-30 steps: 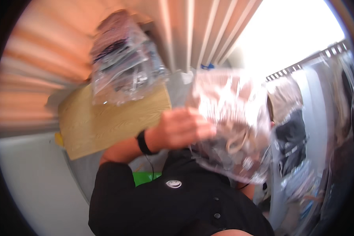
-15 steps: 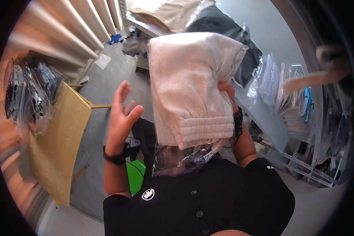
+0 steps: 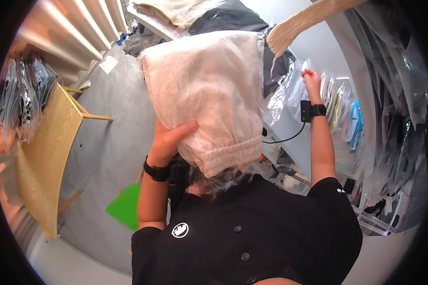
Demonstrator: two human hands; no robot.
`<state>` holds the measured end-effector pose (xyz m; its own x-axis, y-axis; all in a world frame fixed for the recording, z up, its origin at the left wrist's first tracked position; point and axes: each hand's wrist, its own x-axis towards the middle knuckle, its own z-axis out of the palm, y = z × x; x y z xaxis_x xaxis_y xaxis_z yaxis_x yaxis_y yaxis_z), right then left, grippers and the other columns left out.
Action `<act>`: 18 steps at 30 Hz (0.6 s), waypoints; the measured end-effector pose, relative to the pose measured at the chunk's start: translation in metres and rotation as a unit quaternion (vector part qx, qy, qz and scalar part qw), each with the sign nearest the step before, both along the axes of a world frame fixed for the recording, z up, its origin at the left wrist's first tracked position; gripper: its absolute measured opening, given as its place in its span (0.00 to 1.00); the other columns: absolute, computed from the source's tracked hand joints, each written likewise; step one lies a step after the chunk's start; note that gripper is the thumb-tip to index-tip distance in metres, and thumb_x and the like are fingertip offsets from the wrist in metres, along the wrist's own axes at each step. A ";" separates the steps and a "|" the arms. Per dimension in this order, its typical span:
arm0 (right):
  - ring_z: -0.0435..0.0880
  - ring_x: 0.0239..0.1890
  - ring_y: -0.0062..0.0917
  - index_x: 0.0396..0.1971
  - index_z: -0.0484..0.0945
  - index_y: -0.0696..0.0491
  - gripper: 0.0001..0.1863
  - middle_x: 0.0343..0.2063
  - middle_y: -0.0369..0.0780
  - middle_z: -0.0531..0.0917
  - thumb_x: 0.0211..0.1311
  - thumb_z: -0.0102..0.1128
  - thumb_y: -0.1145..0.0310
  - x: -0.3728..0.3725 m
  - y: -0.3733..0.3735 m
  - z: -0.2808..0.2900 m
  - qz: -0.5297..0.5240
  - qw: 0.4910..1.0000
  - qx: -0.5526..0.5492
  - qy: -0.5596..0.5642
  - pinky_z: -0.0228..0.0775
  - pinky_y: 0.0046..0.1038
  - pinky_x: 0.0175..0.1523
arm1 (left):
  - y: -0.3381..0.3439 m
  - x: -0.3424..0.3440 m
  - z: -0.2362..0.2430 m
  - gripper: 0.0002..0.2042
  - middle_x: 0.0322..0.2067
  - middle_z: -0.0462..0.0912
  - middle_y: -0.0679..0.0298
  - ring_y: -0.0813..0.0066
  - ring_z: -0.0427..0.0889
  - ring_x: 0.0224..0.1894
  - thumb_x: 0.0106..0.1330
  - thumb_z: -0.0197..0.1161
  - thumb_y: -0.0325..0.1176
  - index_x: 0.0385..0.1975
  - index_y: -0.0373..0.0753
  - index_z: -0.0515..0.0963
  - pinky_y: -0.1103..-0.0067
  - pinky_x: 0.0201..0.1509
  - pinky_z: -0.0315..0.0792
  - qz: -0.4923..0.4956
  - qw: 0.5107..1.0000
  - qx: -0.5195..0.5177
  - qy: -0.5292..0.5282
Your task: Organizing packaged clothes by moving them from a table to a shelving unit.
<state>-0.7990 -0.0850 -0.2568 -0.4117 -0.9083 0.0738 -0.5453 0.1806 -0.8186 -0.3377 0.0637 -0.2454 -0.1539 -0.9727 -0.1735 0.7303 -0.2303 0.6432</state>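
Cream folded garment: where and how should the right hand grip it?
Probably the cream folded garment's right edge, just above the gathered waistband, from the person's right, thumb in front, fingers behind. It's broad and flattish, that edge is unobstructed, and the left hand holds the lower left side.

Bright light glints off the clear bags (image 3: 277,102), orange tinges the left, and dark edges bow.
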 end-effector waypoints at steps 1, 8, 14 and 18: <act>0.77 0.37 0.23 0.41 0.71 0.57 0.14 0.33 0.39 0.79 0.53 0.49 0.72 -0.014 -0.001 -0.011 0.051 0.991 0.073 0.104 0.66 0.24 0.44 | -0.002 -0.001 0.000 0.28 0.45 0.71 0.56 0.68 0.72 0.45 0.48 0.61 0.23 0.51 0.30 0.60 0.76 0.47 0.67 -0.004 1.000 -0.012 0.014; 0.61 0.53 0.38 0.51 0.65 0.42 0.36 0.50 0.42 0.66 0.32 0.64 0.59 -0.003 0.009 -0.014 0.009 0.799 0.321 0.509 0.50 0.41 0.56 | -0.022 -0.036 0.005 0.25 0.44 0.72 0.58 0.72 0.72 0.45 0.48 0.63 0.24 0.49 0.30 0.63 0.77 0.47 0.68 -0.052 0.998 -0.022 -0.011; 0.62 0.53 0.46 0.50 0.67 0.43 0.33 0.52 0.51 0.61 0.34 0.57 0.70 -0.074 0.039 0.025 0.052 0.853 0.185 0.485 0.55 0.36 0.57 | -0.040 -0.091 0.009 0.27 0.44 0.72 0.58 0.71 0.72 0.45 0.47 0.62 0.22 0.50 0.29 0.61 0.76 0.47 0.68 -0.093 0.993 -0.064 -0.022; 0.62 0.54 0.41 0.49 0.69 0.49 0.30 0.48 0.51 0.66 0.36 0.52 0.76 -0.165 0.103 0.076 0.058 0.906 0.133 0.398 0.52 0.30 0.59 | -0.062 -0.150 0.016 0.25 0.41 0.74 0.59 0.73 0.73 0.43 0.47 0.63 0.23 0.48 0.29 0.64 0.79 0.47 0.68 -0.156 0.975 -0.155 -0.022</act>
